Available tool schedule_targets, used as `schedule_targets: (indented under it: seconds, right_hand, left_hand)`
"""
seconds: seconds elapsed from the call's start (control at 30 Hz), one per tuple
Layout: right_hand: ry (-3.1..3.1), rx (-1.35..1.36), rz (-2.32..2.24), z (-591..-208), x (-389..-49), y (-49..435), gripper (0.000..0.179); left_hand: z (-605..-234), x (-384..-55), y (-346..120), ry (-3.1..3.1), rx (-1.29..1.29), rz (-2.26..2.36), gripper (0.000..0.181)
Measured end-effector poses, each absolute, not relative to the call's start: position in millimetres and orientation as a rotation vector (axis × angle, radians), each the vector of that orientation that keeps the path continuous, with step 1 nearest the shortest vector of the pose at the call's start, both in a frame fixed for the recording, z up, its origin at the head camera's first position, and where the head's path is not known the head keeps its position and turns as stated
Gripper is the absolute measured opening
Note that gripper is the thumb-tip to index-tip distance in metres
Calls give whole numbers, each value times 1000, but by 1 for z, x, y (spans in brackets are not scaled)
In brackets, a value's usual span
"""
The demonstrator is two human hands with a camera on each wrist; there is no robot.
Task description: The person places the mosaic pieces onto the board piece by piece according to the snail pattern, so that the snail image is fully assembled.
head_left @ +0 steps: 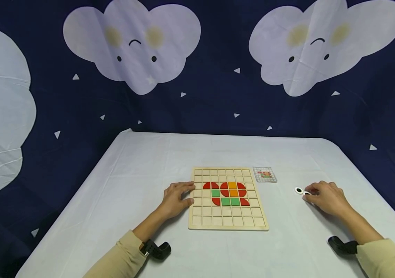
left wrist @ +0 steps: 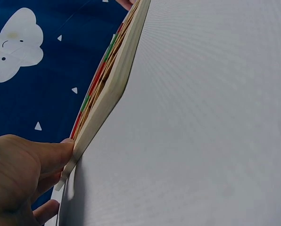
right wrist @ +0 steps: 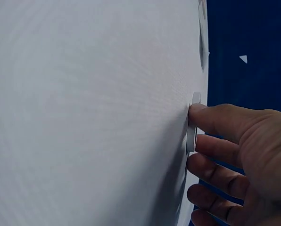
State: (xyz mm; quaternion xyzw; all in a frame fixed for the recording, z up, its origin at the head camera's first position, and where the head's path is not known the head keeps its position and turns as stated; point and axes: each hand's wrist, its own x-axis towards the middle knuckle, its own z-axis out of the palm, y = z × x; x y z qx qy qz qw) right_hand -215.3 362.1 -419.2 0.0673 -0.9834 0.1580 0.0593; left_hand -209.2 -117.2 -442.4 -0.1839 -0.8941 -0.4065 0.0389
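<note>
A square wooden grid board (head_left: 211,221) lies on the table with red, green and orange pieces set in its middle squares. My left hand (head_left: 175,199) touches the board's left edge with its thumb and fingers; in the left wrist view the thumb (left wrist: 55,153) lies against the side of the wood. Off to the right, my right hand (head_left: 327,197) pinches a white disc (right wrist: 192,136) with a dark centre between thumb and index finger, low at the tabletop. A second white disc (head_left: 299,190) with a black centre lies just left of those fingertips.
A small pattern card (head_left: 265,175) showing a gridded coloured picture lies beside the board's upper right corner. White cloth (head_left: 155,154) covers the table. Behind it hangs a dark blue curtain (head_left: 218,104) with clouds and triangles.
</note>
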Motion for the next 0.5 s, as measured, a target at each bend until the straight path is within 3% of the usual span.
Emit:
schedule_targets:
  seconds: [0.5]
  right_hand:
    - [-2911,256,505,-414,-215,345,25]
  left_hand:
    - [-442,-210,-117,-2745,-555,-1247,43]
